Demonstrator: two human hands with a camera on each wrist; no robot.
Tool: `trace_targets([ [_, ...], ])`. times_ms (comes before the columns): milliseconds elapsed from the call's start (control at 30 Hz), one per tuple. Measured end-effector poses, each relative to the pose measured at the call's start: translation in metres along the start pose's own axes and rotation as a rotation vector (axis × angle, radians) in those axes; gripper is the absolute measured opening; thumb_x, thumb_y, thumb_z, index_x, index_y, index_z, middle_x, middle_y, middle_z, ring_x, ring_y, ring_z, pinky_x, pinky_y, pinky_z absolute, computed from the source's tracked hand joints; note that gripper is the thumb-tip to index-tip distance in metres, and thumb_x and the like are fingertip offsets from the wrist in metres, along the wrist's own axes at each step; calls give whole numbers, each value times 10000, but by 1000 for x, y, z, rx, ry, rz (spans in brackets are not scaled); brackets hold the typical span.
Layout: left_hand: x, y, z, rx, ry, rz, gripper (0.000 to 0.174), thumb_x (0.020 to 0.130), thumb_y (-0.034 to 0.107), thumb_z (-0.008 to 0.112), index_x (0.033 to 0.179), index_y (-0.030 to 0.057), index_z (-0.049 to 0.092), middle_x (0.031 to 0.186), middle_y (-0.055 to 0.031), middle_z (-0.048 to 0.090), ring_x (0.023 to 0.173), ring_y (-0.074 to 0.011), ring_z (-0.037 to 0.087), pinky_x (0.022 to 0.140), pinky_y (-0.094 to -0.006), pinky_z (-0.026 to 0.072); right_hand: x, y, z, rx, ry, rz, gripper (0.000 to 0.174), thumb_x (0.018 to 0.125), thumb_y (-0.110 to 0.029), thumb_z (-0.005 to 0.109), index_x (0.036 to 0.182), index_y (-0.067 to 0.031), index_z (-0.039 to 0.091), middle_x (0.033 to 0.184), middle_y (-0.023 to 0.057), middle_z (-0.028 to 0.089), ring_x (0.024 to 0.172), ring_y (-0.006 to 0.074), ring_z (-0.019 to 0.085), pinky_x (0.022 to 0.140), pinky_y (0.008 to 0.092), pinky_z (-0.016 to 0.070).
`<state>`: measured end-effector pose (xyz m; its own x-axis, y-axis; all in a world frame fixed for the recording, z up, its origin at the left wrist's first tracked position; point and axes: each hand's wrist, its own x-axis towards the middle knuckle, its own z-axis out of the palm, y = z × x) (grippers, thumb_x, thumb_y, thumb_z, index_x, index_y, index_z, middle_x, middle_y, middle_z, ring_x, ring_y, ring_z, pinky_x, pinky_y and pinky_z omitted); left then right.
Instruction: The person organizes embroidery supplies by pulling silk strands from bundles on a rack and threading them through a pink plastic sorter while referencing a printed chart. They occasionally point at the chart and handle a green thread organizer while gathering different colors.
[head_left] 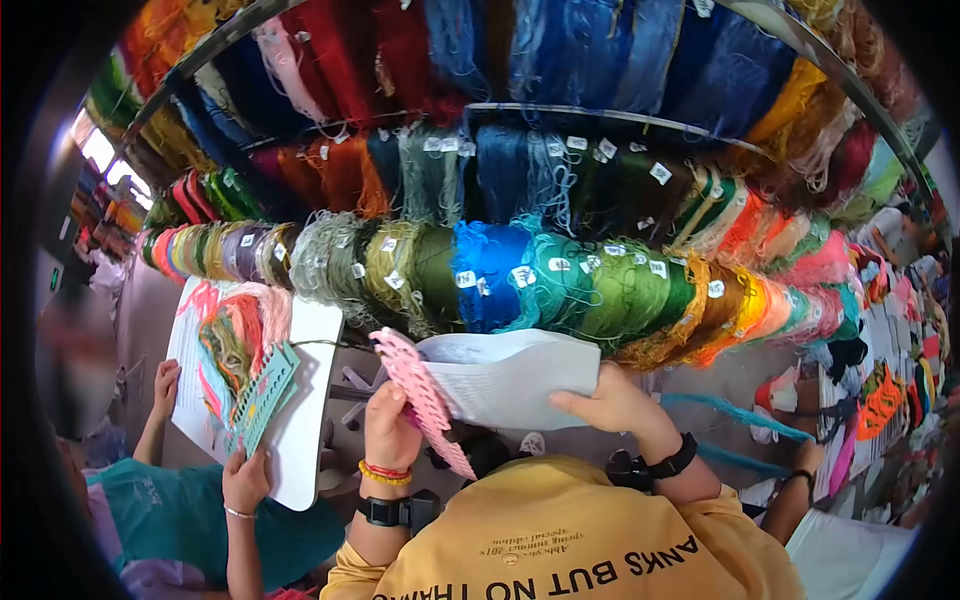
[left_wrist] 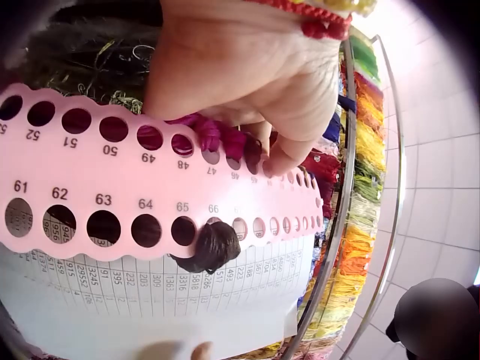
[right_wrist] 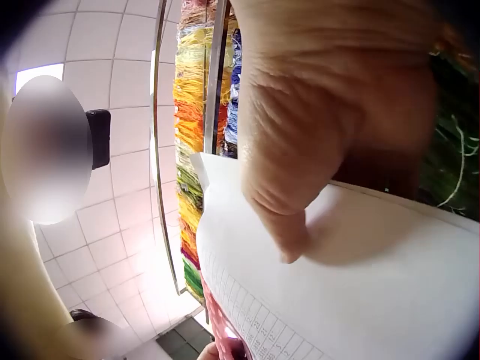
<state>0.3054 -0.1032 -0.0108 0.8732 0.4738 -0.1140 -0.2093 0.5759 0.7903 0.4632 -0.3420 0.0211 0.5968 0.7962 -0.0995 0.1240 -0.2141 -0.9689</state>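
Observation:
My left hand [head_left: 390,430] grips a pink thread card [head_left: 424,398], a strip with numbered round holes along both edges. Magenta thread [left_wrist: 208,135] is looped through holes near 46 to 48, by my fingers. A dark knot of thread [left_wrist: 215,247] hangs at hole 66. Printed paper sheets [head_left: 520,375] lie against the back of the card, bowed, with rows of numbers showing in the left wrist view. At their right end, my right hand [head_left: 625,402] pinches the sheets, thumb on the near face. Its other fingers are hidden behind the paper.
Tagged thread skeins [head_left: 625,290] hang in a long row just beyond the paper, with more racks above. On the left, another person's hand [head_left: 245,480] holds a teal thread card [head_left: 268,395] by a white board [head_left: 310,430]. Blue strands [head_left: 740,415] stretch toward another person's hand at right.

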Motion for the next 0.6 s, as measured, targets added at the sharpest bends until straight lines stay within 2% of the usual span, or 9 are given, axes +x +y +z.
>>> trace_targets([
  [100, -3, 4, 1, 11, -2, 9, 273, 858, 247, 545, 1040, 45, 521, 929, -40, 571, 871, -171, 561, 777, -327, 459, -5, 9, -8, 97, -209, 12, 452, 790, -330, 660, 1061, 24, 585, 938, 109, 650, 864, 149, 595, 764, 292, 463],
  [133, -4, 5, 0, -2, 1, 8, 271, 860, 242, 542, 1047, 48, 518, 946, -39, 570, 886, -172, 558, 795, -331, 454, -5, 2, -11, 171, -209, -55, 505, 781, -364, 669, 1096, 17, 570, 981, 99, 637, 901, 149, 584, 795, 293, 454],
  [267, -10, 3, -1, -28, 58, 27, 263, 867, 225, 532, 1064, 50, 515, 981, -40, 570, 928, -177, 549, 842, -341, 438, -7, 8, -18, 274, -122, -132, 502, 780, -355, 678, 1113, 3, 567, 1001, 81, 622, 914, 129, 561, 816, 296, 447],
  [300, -11, 3, -3, -38, -17, 21, 261, 871, 215, 527, 1067, 42, 516, 988, -43, 572, 925, -171, 552, 846, -334, 439, -8, 6, -18, 266, -100, -118, 477, 783, -335, 678, 1104, 3, 573, 992, 78, 624, 906, 125, 561, 812, 294, 448],
  [367, -13, -1, 0, -4, 26, 14, 258, 871, 218, 527, 1049, 30, 523, 966, -37, 574, 904, -159, 556, 838, -328, 442, -9, 3, -11, 256, -75, -91, 428, 791, -294, 677, 1085, 2, 585, 972, 74, 629, 891, 118, 562, 804, 288, 451],
  [400, -13, -2, -1, -9, 3, 2, 259, 871, 214, 530, 1039, 17, 531, 974, -42, 584, 902, -152, 562, 829, -316, 447, -10, 2, -6, 172, -33, -36, 341, 799, -229, 667, 1041, 4, 607, 917, 67, 641, 837, 113, 575, 757, 282, 467],
  [500, -14, -4, 8, -97, 79, 18, 200, 886, 132, 508, 999, -22, 570, 967, -76, 627, 872, -152, 591, 808, -291, 455, -6, 6, 10, 153, 125, 121, 291, 809, -199, 648, 1014, 6, 621, 867, 59, 650, 781, 106, 582, 703, 277, 478],
  [600, -14, -8, 7, -106, 92, -1, 184, 890, 168, 508, 975, 17, 570, 955, -52, 623, 873, -149, 591, 820, -299, 456, -8, 7, 15, 114, 202, 118, 260, 817, -180, 630, 991, 14, 630, 852, 60, 651, 758, 104, 582, 669, 276, 478],
])
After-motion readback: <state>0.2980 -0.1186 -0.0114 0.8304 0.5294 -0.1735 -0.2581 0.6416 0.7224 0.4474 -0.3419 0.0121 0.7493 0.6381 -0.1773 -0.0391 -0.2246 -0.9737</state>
